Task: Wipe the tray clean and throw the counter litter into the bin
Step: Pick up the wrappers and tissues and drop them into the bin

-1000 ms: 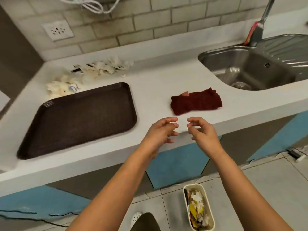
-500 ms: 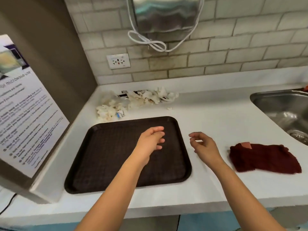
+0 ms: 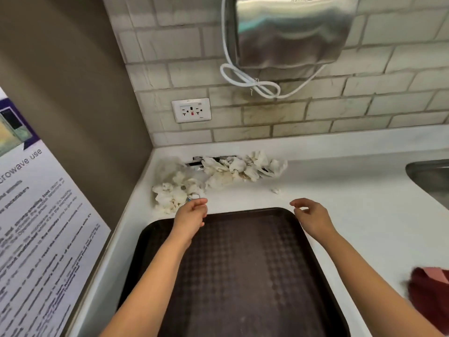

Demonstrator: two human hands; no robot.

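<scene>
A dark brown tray (image 3: 243, 276) lies on the white counter (image 3: 352, 203) in front of me. Behind it, in the back left corner, sits a heap of crumpled white tissue litter (image 3: 218, 173), with one small scrap (image 3: 275, 190) lying apart. My left hand (image 3: 190, 215) hovers over the tray's far left corner, fingertips right at the near edge of the litter, fingers curled and empty. Over the tray's far right corner my right hand (image 3: 312, 218) is held with loosely spread fingers, holding nothing. A dark red cloth (image 3: 430, 295) lies at the right edge. The bin is out of view.
A metal sink (image 3: 430, 178) is at the right. On the tiled wall hang a steel dispenser (image 3: 289, 30) with a looped white cord and a socket (image 3: 191, 110). A brown wall and a printed notice (image 3: 36, 239) close off the left side.
The view has swung up and left from the floor bin and cloth to the tray and litter. Both hands have reached forward from the counter's front edge to the tray's far edge.
</scene>
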